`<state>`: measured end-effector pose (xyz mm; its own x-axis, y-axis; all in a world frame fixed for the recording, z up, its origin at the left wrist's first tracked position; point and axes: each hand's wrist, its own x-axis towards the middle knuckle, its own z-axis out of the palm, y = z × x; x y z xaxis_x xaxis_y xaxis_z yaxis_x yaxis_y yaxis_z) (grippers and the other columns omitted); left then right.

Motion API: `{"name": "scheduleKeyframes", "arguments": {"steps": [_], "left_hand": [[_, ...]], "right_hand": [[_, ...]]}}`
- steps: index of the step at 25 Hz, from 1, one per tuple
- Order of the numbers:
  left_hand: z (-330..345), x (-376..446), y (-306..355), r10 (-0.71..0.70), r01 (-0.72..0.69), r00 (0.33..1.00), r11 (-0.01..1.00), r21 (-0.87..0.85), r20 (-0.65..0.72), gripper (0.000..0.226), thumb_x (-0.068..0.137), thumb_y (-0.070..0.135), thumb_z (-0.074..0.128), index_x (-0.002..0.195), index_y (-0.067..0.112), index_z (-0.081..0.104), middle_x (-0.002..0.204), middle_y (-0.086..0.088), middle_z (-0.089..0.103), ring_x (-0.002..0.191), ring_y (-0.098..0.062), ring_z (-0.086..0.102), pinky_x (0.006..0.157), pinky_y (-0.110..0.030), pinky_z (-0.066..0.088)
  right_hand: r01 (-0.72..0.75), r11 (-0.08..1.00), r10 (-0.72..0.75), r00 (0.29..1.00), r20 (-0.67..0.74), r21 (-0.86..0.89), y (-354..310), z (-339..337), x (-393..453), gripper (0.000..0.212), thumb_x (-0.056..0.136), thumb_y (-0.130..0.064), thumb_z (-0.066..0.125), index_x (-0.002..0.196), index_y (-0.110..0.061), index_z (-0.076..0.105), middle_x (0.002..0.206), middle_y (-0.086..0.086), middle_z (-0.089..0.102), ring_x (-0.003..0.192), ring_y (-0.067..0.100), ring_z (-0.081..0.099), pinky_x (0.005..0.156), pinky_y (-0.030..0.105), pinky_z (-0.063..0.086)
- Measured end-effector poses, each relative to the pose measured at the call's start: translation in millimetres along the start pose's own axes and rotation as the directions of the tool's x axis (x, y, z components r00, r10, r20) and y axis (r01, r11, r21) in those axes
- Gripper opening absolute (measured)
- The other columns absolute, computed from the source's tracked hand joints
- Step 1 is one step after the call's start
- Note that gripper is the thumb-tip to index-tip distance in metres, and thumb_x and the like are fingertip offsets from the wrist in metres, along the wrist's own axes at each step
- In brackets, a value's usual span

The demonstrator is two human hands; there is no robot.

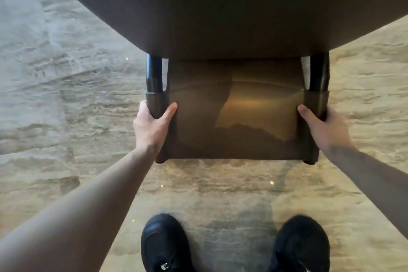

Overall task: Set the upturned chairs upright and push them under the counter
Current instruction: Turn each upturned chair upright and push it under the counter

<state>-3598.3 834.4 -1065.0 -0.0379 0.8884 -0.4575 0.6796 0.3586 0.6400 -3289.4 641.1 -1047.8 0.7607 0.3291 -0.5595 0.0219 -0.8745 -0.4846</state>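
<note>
Pushing chair (234,117) under surface (220,6)

Left hand (152,128) and right hand (322,128) both wrapped round the back posts, fingers closed on them. Already upright, seat half under. Could scrape the glossy floor (66,95) (or clip those shoes (164,245)) if shoved crooked.

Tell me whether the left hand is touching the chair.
Touching. The head view shows the left hand wrapped around the chair at its left post, thumb and fingers on either side.
</note>
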Motion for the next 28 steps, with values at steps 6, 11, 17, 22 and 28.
{"name": "scheduleKeyframes", "arguments": {"steps": [6,11,17,22,28], "left_hand": [[4,7,-16,0.101,-0.095,0.990,0.993,0.068,-0.094,0.043,0.071,0.070,0.063,0.085,0.030,0.057,0.073,0.018,0.064,0.070,0.014,0.058,0.059,-0.015,0.042],[0,9,-10,0.124,-0.123,0.992,0.992,0.039,-0.028,0.031,0.080,0.054,0.069,0.089,0.025,0.061,0.078,0.017,0.063,0.069,0.014,0.057,0.055,-0.005,0.036],[-2,12,-10,0.127,-0.127,0.992,0.992,0.019,0.000,0.032,0.082,0.055,0.068,0.092,0.025,0.061,0.084,0.014,0.064,0.080,0.003,0.058,0.061,-0.015,0.041],[-13,1,-1,0.123,-0.124,0.992,0.992,0.033,0.036,0.033,0.083,0.055,0.067,0.093,0.025,0.060,0.086,0.011,0.064,0.078,0.002,0.058,0.060,-0.016,0.040],[-56,-37,36,0.068,-0.070,0.997,0.996,0.057,0.035,0.036,0.079,0.060,0.067,0.085,0.026,0.061,0.083,0.010,0.065,0.076,-0.001,0.060,0.057,-0.020,0.042]], "right_hand": [[0.119,0.993,-0.118,0.987,-0.112,0.001,20,9,1,0.046,0.080,-0.076,0.049,0.081,-0.032,0.063,0.074,-0.020,0.062,0.067,0.001,0.056,0.054,0.019,0.039],[0.097,0.995,-0.097,0.995,-0.025,0.000,12,0,7,0.041,0.084,-0.068,0.053,0.087,-0.029,0.065,0.074,-0.016,0.062,0.066,0.004,0.055,0.052,0.019,0.037],[0.034,0.992,-0.042,0.997,0.065,0.123,12,0,12,0.037,0.087,-0.060,0.058,0.098,-0.025,0.064,0.084,-0.009,0.064,0.075,0.011,0.058,0.068,0.030,0.045],[-0.009,0.989,-0.005,0.996,0.091,0.149,7,-11,0,0.038,0.088,-0.059,0.056,0.102,-0.024,0.061,0.087,-0.007,0.063,0.078,0.017,0.059,0.074,0.034,0.045],[0.017,0.999,-0.014,0.998,0.062,-0.037,-23,-62,-44,0.043,0.088,-0.064,0.052,0.085,-0.022,0.061,0.079,-0.001,0.063,0.078,0.025,0.059,0.073,0.035,0.046]]}}
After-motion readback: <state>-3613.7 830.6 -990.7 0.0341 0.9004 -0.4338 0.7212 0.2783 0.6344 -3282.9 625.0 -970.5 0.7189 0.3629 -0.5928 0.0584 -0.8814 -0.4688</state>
